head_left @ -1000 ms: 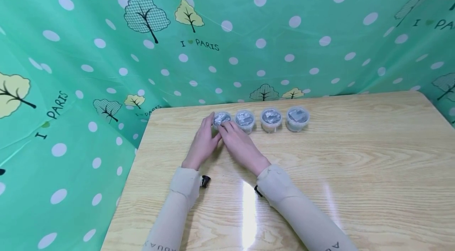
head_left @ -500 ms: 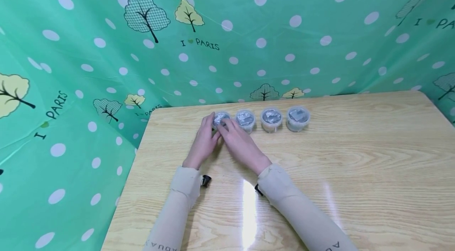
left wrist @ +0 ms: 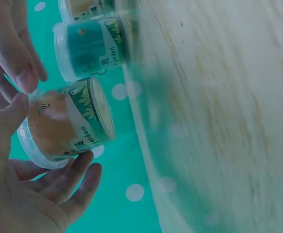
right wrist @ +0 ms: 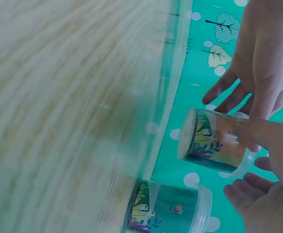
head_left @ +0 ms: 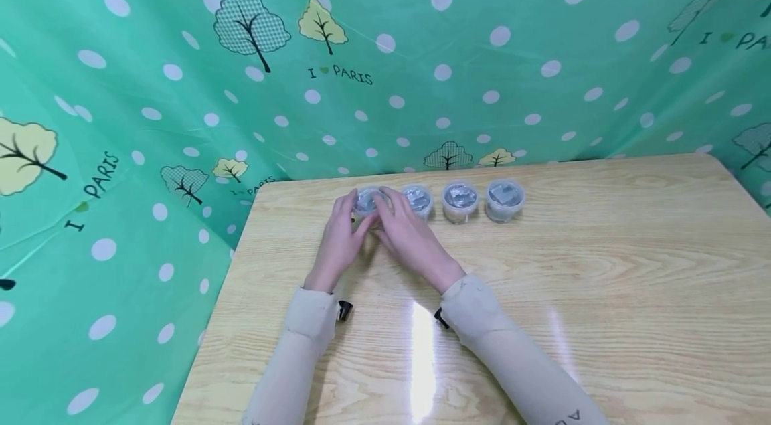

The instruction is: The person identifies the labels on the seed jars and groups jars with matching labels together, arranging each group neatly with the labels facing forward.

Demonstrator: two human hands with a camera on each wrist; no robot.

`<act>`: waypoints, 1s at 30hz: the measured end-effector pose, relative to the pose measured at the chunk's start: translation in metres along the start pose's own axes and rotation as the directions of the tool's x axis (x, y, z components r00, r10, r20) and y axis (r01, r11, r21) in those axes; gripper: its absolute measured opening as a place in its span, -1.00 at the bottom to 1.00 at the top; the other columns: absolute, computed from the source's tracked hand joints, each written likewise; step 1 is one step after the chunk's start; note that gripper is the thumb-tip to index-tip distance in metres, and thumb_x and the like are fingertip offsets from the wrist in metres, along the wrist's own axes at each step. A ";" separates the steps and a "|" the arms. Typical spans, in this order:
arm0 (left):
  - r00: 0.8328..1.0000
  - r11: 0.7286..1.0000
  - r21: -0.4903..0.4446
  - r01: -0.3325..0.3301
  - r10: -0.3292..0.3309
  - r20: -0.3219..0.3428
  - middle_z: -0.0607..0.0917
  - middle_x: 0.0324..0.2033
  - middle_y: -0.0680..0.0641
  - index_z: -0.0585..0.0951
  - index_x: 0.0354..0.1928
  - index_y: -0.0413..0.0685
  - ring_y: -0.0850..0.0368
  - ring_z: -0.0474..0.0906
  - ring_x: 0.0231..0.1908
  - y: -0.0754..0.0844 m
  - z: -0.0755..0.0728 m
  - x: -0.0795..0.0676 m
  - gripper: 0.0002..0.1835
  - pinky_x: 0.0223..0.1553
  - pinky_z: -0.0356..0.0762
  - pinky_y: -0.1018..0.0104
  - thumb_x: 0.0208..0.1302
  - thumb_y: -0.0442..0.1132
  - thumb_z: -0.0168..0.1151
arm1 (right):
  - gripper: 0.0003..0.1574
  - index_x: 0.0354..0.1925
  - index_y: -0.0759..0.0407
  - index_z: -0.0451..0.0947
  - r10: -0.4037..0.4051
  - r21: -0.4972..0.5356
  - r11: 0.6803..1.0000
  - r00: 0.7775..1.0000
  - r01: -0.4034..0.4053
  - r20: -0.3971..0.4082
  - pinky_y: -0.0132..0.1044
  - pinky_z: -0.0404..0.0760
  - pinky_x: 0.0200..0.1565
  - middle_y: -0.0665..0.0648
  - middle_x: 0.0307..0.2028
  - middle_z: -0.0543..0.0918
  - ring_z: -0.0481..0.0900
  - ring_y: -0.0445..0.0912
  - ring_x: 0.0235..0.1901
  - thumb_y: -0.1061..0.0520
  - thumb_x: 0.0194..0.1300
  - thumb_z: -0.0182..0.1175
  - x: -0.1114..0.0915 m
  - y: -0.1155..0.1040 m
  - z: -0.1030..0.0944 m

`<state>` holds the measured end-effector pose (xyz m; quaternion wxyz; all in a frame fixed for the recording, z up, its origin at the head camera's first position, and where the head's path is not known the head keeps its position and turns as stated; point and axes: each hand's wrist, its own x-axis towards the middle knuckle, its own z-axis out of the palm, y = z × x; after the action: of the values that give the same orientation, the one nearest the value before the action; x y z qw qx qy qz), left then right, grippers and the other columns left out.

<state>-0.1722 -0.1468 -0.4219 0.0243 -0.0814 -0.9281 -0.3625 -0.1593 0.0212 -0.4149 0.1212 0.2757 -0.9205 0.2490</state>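
My left hand grips a small clear-lidded tub with orange-brown contents and a printed garden label. In both wrist views this tub is tilted, its base raised off the table. Right beside it is my right hand, fingers spread about the lid and thumb near the left thumb. Whether the right fingertips touch the lid is hard to tell. A teal tub stands just to the right. In the head view, the held tub's lid shows between the hands, its front side hidden.
Along the back of the wooden table stand more lidded tubs: one by the right hand, another and one farther right. A green patterned cloth hangs behind the table edge.
The gripped tub has shifted slightly left with my left hand. My right hand's fingers have moved off the middle of its lid and spread wider. The other tubs stay put.
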 end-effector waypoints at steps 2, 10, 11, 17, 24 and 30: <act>1.000 1.000 -0.006 -0.007 0.007 -0.011 0.32 0.39 -0.20 0.13 0.52 -0.17 -0.16 0.36 0.33 0.000 -0.001 -0.003 -0.16 0.34 0.41 -0.05 0.40 0.17 0.11 | -0.10 0.46 0.31 0.14 0.003 0.019 1.000 1.000 -0.002 -0.007 -0.07 0.40 0.38 0.35 0.42 0.23 0.23 0.14 0.42 0.15 0.30 0.32 -0.001 0.001 0.000; 0.997 0.997 -0.060 -0.042 0.039 -0.061 0.42 0.29 -0.16 0.21 0.48 -0.16 -0.04 0.48 0.14 0.005 -0.005 -0.012 -0.14 0.10 0.61 0.05 0.35 0.27 0.10 | -0.07 0.48 0.29 0.09 0.001 0.068 0.998 0.999 0.001 -0.034 -0.04 0.37 0.40 0.33 0.41 0.26 0.25 0.13 0.41 0.03 0.35 0.28 -0.005 0.006 -0.002; 0.997 0.997 -0.066 -0.046 0.041 -0.065 0.43 0.28 -0.16 0.22 0.48 -0.16 -0.04 0.49 0.13 0.007 -0.006 -0.013 -0.14 0.10 0.61 0.03 0.35 0.27 0.10 | -0.07 0.48 0.29 0.08 0.002 0.064 0.998 0.999 0.000 -0.032 -0.05 0.37 0.40 0.33 0.41 0.26 0.25 0.13 0.41 0.01 0.35 0.27 -0.006 0.007 -0.003; 0.995 0.994 -0.085 -0.075 0.069 -0.071 0.44 0.27 -0.15 0.24 0.47 -0.17 -0.03 0.50 0.10 0.015 -0.008 -0.020 -0.13 0.09 0.62 -0.02 0.35 0.30 0.08 | -0.09 0.49 0.28 0.07 0.006 0.064 0.998 1.000 -0.004 -0.022 -0.09 0.40 0.38 0.31 0.41 0.26 0.27 0.11 0.39 -0.01 0.39 0.23 -0.010 0.008 -0.006; 0.992 0.989 -0.111 -0.095 0.085 -0.094 0.47 0.24 -0.15 0.28 0.45 -0.19 -0.01 0.51 0.09 0.020 -0.007 -0.026 -0.16 0.08 0.63 -0.01 0.34 0.25 0.14 | -0.09 0.50 0.27 0.06 0.019 0.093 0.996 1.000 -0.018 -0.012 -0.12 0.45 0.34 0.29 0.41 0.25 0.34 0.09 0.35 -0.03 0.40 0.22 -0.015 0.007 -0.011; 0.989 0.985 -0.126 -0.121 0.109 -0.097 0.49 0.21 -0.15 0.30 0.43 -0.21 -0.01 0.52 0.07 0.024 -0.005 -0.028 -0.17 0.07 0.63 -0.01 0.33 0.23 0.17 | -0.13 0.47 0.25 0.12 0.042 0.146 0.989 0.999 -0.040 -0.008 -0.13 0.56 0.24 0.27 0.39 0.26 0.49 0.09 0.23 0.00 0.38 0.24 -0.020 0.006 -0.016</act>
<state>-0.1409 -0.1359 -0.4051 0.0814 -0.1201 -0.8939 -0.4242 -0.1451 0.0433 -0.4107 0.1009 0.2634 -0.9046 0.3194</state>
